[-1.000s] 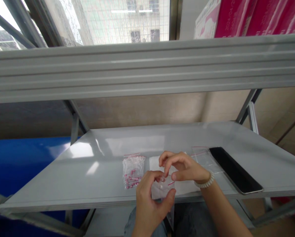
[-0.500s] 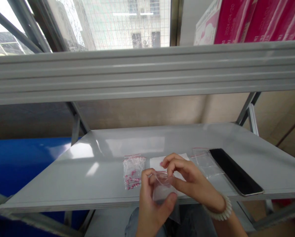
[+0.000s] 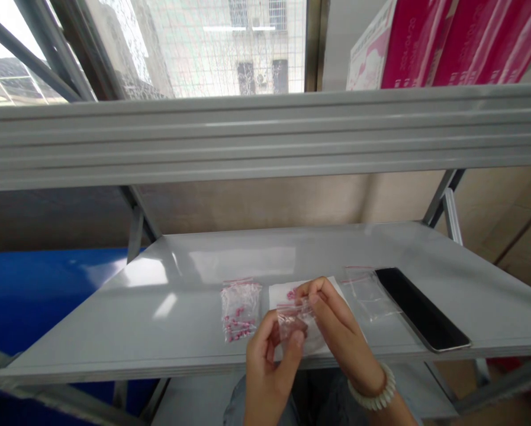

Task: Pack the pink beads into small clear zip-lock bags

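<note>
Between my hands is a small clear zip bag (image 3: pixel 290 322) with a red line along its top. My left hand (image 3: pixel 272 358) pinches the bag's lower left part between thumb and fingers. With thumb and fingertips, my right hand (image 3: pixel 330 310) grips its upper right edge. Behind them a white sheet of paper (image 3: pixel 276 291) lies on the shelf, with a few small pink pieces (image 3: pixel 291 294) on it, partly hidden by my right fingers. To the left lies a clear bag of pink-tipped pieces (image 3: pixel 241 313).
Right of the paper are flat clear zip bags (image 3: pixel 369 296) beside a black phone (image 3: pixel 420 307). A grey metal beam (image 3: pixel 265 136) crosses above the shelf surface (image 3: pixel 194 331). Pink boxes (image 3: pixel 416 47) stand on the upper level at the right.
My right hand has closed its fingers on the bag's top right edge. My left thumb has shifted up and left onto the bag. The bag looks flatter at its top.
</note>
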`<state>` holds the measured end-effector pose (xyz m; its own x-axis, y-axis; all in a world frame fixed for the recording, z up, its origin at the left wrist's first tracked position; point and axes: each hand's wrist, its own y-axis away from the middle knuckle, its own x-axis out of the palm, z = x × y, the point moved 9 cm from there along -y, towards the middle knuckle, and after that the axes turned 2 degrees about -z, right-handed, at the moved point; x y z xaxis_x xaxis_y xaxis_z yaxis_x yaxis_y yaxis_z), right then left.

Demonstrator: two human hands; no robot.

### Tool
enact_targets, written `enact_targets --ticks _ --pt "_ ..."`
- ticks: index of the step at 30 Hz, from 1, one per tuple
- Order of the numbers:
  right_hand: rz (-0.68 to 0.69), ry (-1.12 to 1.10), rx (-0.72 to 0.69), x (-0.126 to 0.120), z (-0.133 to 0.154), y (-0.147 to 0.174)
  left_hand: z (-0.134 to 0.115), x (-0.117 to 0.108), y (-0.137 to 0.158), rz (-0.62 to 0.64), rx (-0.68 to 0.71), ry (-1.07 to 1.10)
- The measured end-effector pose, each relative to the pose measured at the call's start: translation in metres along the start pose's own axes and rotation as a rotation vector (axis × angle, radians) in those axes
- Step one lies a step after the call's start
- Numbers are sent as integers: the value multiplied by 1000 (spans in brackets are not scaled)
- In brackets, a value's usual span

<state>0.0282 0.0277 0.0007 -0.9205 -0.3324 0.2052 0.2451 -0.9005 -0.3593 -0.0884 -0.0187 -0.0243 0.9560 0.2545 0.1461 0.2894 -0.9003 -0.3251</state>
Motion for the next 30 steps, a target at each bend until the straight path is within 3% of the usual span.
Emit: enact_targets --ticks 8,19,30 --pt "125 61 -120 8 13 9 6 -28 0 -207 -4 44" --pt "184 -13 -94 6 8 8 -2 -34 2 -266 94 -42" --pt "102 223 -104 4 7 5 -31 -15 0 -125 246 -174"
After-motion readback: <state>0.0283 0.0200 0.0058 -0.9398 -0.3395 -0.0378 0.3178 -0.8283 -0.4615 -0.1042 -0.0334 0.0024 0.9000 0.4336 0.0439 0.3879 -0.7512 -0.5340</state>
